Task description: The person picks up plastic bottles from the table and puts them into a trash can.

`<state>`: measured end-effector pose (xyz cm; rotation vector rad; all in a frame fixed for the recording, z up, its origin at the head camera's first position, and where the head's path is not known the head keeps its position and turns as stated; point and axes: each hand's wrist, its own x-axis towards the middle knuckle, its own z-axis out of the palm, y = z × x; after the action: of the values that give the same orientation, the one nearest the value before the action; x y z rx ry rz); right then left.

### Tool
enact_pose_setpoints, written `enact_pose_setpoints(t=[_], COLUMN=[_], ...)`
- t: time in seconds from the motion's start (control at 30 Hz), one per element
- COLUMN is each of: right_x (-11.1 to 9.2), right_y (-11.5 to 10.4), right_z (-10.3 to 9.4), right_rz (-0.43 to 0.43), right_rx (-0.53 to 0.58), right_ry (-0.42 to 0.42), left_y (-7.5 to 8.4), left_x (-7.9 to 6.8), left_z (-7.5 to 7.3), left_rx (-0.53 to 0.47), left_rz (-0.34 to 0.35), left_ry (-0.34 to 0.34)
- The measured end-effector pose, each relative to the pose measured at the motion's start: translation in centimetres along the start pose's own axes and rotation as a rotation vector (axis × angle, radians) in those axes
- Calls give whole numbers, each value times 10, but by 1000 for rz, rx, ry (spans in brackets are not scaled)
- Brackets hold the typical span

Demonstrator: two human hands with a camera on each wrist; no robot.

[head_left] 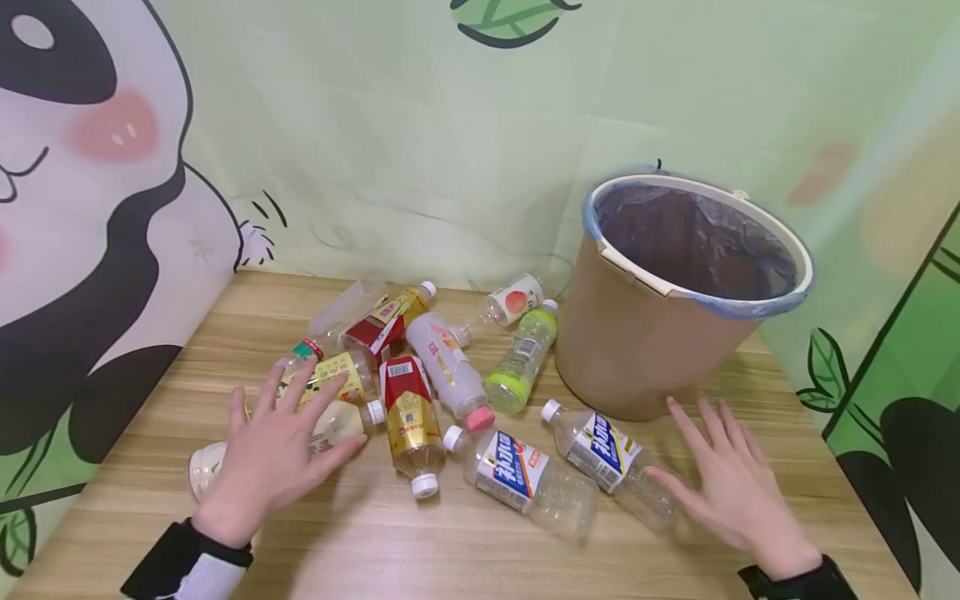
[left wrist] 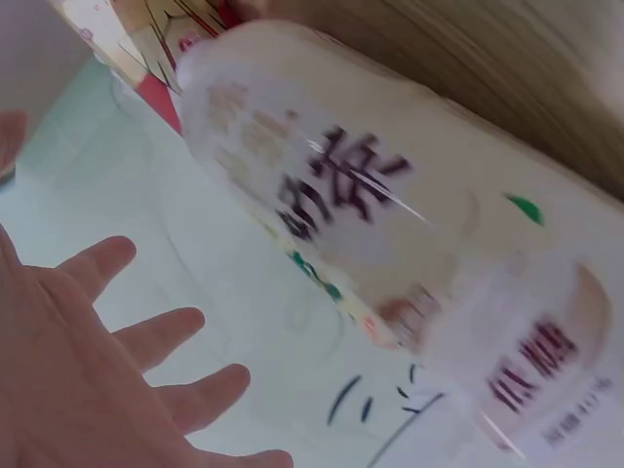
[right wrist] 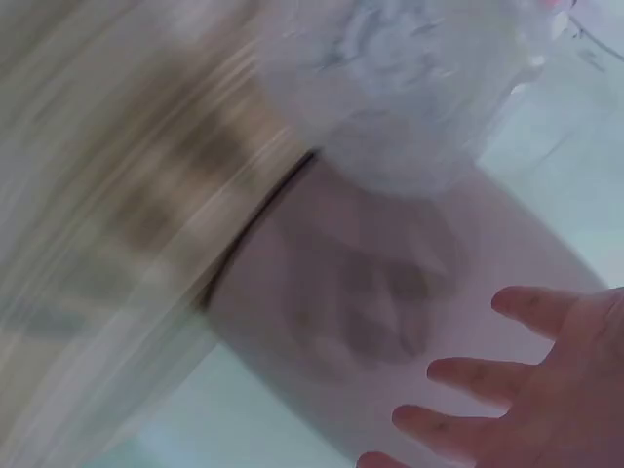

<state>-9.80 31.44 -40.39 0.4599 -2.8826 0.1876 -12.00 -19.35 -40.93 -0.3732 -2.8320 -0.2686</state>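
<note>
In the head view my left hand (head_left: 277,450) is spread over a cream milk-tea bottle (head_left: 333,425), hiding part of it. The left wrist view shows the milk-tea bottle (left wrist: 370,195) beside the straight fingers, which hold nothing. My right hand (head_left: 731,492) has its fingers extended in front of the bin, its thumb near the base of a clear bottle with a blue-and-white label (head_left: 603,450). A similar clear bottle (head_left: 513,471) lies left of that one. A gold-and-red bottle (head_left: 412,421) lies to the right of my left hand.
A brown bin (head_left: 637,342) with a blue liner stands at the back right. Around the table's middle lie a green bottle (head_left: 522,354), a peach-label bottle (head_left: 517,300), a pink-capped bottle (head_left: 448,362) and several others. A panda-print cloth (head_left: 375,167) hangs behind the table.
</note>
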Motion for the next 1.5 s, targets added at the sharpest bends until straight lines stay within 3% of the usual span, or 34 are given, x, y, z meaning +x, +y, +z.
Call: enact_pose_setpoints(t=[0.27, 0.43, 0.77, 1.0, 1.17, 1.5], right_x=[10, 21, 37, 41, 41, 41], right_y=[-33, -52, -74, -73, -71, -66], right_z=[1, 0, 2, 4, 6, 7], right_rz=[-134, -165, -174, -162, -139, -121], right_rx=[24, 133, 384, 541, 632, 759], right_ry=[47, 25, -75, -72, -33, 40], left_y=[30, 60, 126, 158, 168, 172], left_x=[10, 23, 40, 42, 41, 46], left_z=[7, 14, 34, 51, 57, 62], left_rx=[19, 18, -13, 46, 88, 137], left_rz=[176, 319, 615, 811, 857, 860], left_ry=[49, 65, -28, -76, -80, -103])
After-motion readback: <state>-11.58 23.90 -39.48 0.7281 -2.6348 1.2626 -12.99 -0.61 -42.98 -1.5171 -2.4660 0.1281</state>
